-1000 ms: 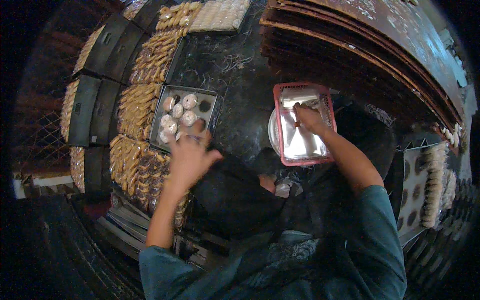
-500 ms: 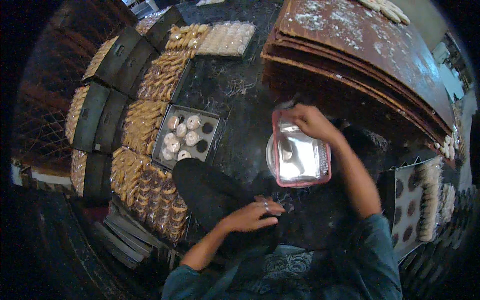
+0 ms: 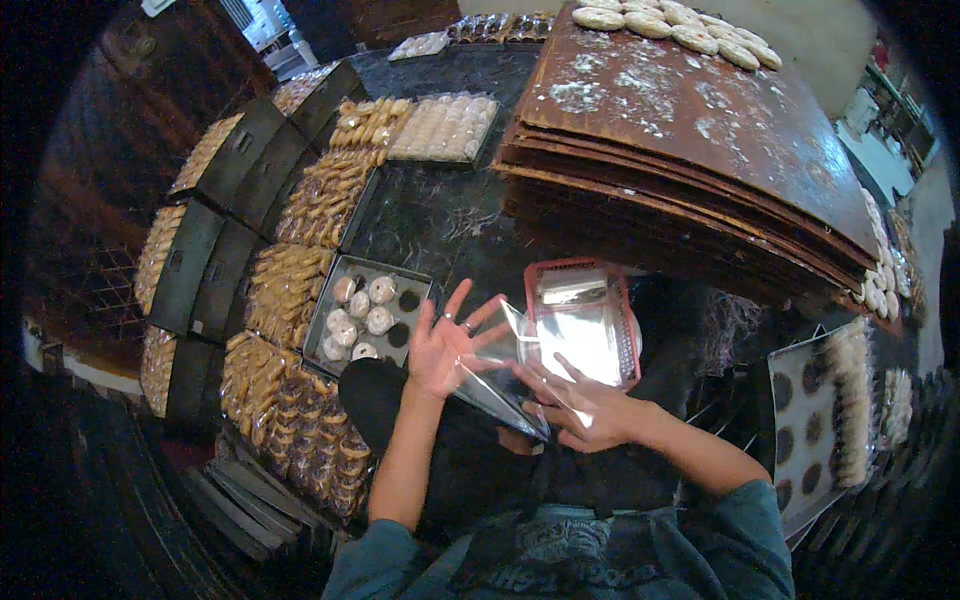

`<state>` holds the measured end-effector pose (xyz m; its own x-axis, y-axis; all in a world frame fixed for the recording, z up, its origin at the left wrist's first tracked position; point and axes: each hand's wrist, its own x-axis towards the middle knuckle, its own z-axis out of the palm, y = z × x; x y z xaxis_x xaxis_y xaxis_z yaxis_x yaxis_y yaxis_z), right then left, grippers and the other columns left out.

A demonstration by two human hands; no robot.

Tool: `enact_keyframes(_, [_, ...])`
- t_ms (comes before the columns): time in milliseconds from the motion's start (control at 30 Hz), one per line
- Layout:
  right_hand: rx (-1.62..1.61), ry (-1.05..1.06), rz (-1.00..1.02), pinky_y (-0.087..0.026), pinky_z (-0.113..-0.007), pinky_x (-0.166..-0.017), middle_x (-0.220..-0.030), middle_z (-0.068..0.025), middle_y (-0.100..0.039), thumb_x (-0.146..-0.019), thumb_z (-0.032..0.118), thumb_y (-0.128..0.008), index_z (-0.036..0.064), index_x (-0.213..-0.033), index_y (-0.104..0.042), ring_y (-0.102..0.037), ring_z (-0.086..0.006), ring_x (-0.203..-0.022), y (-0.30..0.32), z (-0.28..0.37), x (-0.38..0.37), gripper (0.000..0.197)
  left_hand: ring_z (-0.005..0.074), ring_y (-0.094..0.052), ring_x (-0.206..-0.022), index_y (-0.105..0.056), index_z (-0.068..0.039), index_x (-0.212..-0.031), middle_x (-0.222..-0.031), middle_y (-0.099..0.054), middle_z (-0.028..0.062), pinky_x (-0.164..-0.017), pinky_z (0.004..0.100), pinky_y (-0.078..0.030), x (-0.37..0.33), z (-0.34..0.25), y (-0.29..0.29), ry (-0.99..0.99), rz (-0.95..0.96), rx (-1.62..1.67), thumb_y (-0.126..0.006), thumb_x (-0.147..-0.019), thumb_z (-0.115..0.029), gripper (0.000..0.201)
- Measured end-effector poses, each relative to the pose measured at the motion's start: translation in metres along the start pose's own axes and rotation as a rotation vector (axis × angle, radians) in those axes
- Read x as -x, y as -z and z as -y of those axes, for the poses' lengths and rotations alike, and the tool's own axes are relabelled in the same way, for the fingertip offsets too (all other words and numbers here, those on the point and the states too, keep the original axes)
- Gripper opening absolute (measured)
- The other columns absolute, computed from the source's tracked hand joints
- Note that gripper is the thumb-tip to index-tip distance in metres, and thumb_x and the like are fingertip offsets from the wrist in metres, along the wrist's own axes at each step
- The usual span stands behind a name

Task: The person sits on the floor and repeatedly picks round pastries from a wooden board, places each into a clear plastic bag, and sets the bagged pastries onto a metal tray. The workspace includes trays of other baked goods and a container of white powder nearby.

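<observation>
A clear plastic bag (image 3: pixel 490 392) hangs between my two hands, its edges catching the light. My left hand (image 3: pixel 438 352) is open, palm up and fingers spread, with the bag lying against its fingers. On the bag's other side, my right hand (image 3: pixel 592 412) has it between thumb and fingers. Just beyond the right hand sits a pink-rimmed basket (image 3: pixel 531 290) with a stack of shiny clear bags (image 3: pixel 575 335) in it. To the left of my left hand, a metal tray (image 3: pixel 428 284) holds several round, white-dusted pastries (image 3: pixel 380 320) and dark round marks.
Packed cookies (image 3: pixel 290 280) stand in rows at the left, beside dark metal boxes (image 3: pixel 215 270). A stack of floury wooden boards (image 3: pixel 690 150) rises at the far right, with pale dough pieces (image 3: pixel 700 38) on top. Another tray (image 3: pixel 800 430) lies at the right.
My right hand has come back from the basket toward me with a clear bag. My left hand has lifted and turned palm up beside it. The view has tilted up slightly.
</observation>
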<state>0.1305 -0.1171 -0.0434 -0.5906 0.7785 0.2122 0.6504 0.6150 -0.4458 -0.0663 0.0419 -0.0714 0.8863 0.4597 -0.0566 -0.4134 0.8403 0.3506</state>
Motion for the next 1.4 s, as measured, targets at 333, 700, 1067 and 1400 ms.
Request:
enact_keyframes(333, [-0.057,0.013,-0.252,-0.047,-0.039,-0.085,-0.125,-0.0264,-0.038,-0.073,0.022,-0.071,0.0032,-0.122,-0.048,-0.050,-0.0344,-0.107,0.013,0.018,0.005,0.057,0.0398,-0.020,-0.131,-0.020,-0.017,-0.141,-0.146,-0.012,0.0183,-0.100,0.0515,-0.031,-0.016,0.041,-0.066,0.068,0.290,-0.451,-0.067,-0.075,-0.034,0.083])
enact_keyframes(700, [-0.466,-0.372,-0.424,-0.037,-0.042,-0.096,-0.141,-0.0236,-0.024,-0.074,0.032,-0.070,0.0088,-0.126,-0.047,-0.040,-0.0404,-0.120,0.023,0.020,-0.016,0.062,0.0331,-0.037,-0.123,-0.032,-0.007,-0.131,-0.138,-0.031,0.0144,-0.099,0.0508,-0.035,-0.015,0.103,-0.068,-0.496,-0.026,-0.304,-0.066,-0.075,-0.037,0.073])
enact_keyframes(1067, [0.191,-0.558,-0.941,-0.045,-0.034,-0.082,-0.112,-0.0140,-0.056,-0.075,0.017,-0.065,0.0024,-0.112,-0.055,-0.055,-0.0245,-0.100,0.290,-0.156,0.013,0.041,0.0299,-0.043,-0.116,-0.053,-0.009,-0.109,-0.121,-0.050,0.0094,-0.095,0.0576,-0.032,-0.011,-0.027,0.000,-0.780,-0.477,0.069,-0.045,-0.085,-0.047,0.046])
enact_keyframes(1400, [0.295,-1.371,-0.811,-0.034,-0.038,-0.099,-0.131,-0.0233,-0.041,-0.053,0.038,-0.081,0.0016,-0.137,-0.021,-0.041,-0.0323,-0.121,0.379,-0.374,0.069,0.110,0.0357,-0.019,-0.131,-0.022,-0.009,-0.138,-0.143,-0.018,0.0157,-0.104,0.0569,-0.018,-0.006,-0.005,0.040,-0.641,-0.631,0.205,-0.048,-0.087,-0.044,0.067])
